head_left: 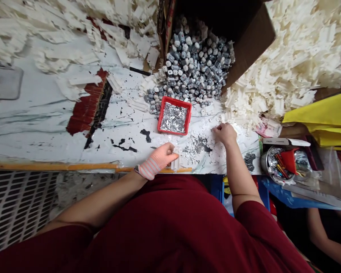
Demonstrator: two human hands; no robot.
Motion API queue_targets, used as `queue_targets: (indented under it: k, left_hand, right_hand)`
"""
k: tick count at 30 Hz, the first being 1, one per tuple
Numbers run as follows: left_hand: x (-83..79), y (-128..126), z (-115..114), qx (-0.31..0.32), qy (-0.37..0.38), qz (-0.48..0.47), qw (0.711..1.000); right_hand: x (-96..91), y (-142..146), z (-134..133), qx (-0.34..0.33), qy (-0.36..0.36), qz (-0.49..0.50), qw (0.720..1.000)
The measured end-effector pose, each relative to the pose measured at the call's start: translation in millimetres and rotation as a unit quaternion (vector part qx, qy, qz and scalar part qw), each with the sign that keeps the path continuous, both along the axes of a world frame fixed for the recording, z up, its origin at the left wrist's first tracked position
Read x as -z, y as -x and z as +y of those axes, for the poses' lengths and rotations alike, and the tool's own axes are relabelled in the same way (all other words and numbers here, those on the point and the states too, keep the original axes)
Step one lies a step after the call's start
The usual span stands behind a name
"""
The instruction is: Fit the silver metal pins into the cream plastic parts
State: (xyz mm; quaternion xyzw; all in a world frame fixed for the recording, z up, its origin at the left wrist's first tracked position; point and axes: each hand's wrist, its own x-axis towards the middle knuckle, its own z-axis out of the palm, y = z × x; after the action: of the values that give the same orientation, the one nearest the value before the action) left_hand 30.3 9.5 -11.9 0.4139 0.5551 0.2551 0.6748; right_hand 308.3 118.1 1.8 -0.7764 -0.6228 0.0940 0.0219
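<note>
My left hand (160,157), in a pink striped glove, is closed on a small white plastic part (175,158) near the table's front edge. My right hand (224,132) is bare, with its fingers curled down among small white plastic pieces (216,120) on the table; what they pinch is hidden. Between the two hands lies a scatter of small metal pins (194,146). Just beyond stands a red tray (161,113) full of shiny metal pins. Behind it a pile of small grey motors (193,72) spills out of a tipped cardboard box (250,41).
Heaps of white plastic parts (295,64) lie at the back right, more (74,57) at the back left. A metal tin (281,163) with tools and yellow sheets (324,117) sit at the right. Another person's arm (326,239) shows at the lower right.
</note>
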Motion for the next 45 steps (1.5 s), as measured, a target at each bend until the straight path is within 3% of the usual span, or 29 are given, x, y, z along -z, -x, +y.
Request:
queue_targets:
  k: [2,5,8,10,15,20,28,31,34,36,37,38,40,42,45]
  left_hand:
    - [2.1,-1,1,-0.010,0.006,-0.019,1.000]
    - [5.9,-1,3,-0.018,-0.010,-0.035,0.999]
    - [8.9,0,3,-0.010,-0.047,-0.031,0.998]
    - [9.2,0,3,-0.001,-0.087,0.001,0.996]
    - [4.3,5,-1,0.020,-0.166,0.084,0.982]
    - [2.1,8,-3,0.030,-0.176,0.059,0.982]
    - [2.4,11,-3,0.068,-0.202,0.129,0.969]
    - [1.2,12,-3,0.065,-0.180,0.101,0.976]
    - [-0.3,11,-3,0.058,-0.130,0.009,0.990]
    - [-0.8,11,-2,0.062,-0.108,-0.052,0.991]
    - [-0.9,11,-2,0.063,-0.105,-0.071,0.990]
    - [-0.9,11,-2,0.060,-0.102,-0.078,0.990]
    - [-0.9,11,0,0.050,-0.096,-0.067,0.992]
    - [-0.9,12,1,0.043,-0.080,-0.062,0.994]
    - [-0.7,14,2,0.034,-0.065,-0.072,0.995]
  right_hand:
    - [2.5,1,1,-0.032,0.004,0.025,0.999]
    - [-0.6,29,-20,-0.139,-0.038,0.177,0.974]
    - [-13.2,66,-48,-0.304,0.019,0.350,0.886]
    - [-20.6,84,-59,-0.373,0.055,0.387,0.841]
    - [-20.0,96,-59,-0.361,0.115,0.402,0.834]
    - [-12.8,91,-55,-0.317,0.165,0.487,0.797]
    - [-6.7,97,-61,-0.224,0.191,0.465,0.835]
    - [-3.6,103,-68,-0.169,0.198,0.480,0.838]
    - [-8.2,103,-61,-0.224,0.205,0.486,0.819]
    - [-13.6,97,-38,-0.288,0.206,0.458,0.816]
    - [-15.6,92,-21,-0.299,0.186,0.422,0.835]
    - [-16.3,87,0,-0.279,0.131,0.368,0.877]
    - [-12.9,77,42,-0.154,-0.032,0.195,0.968]
    - [-4.0,72,78,-0.086,-0.097,0.035,0.991]
    - [11.8,72,99,-0.112,-0.091,-0.082,0.986]
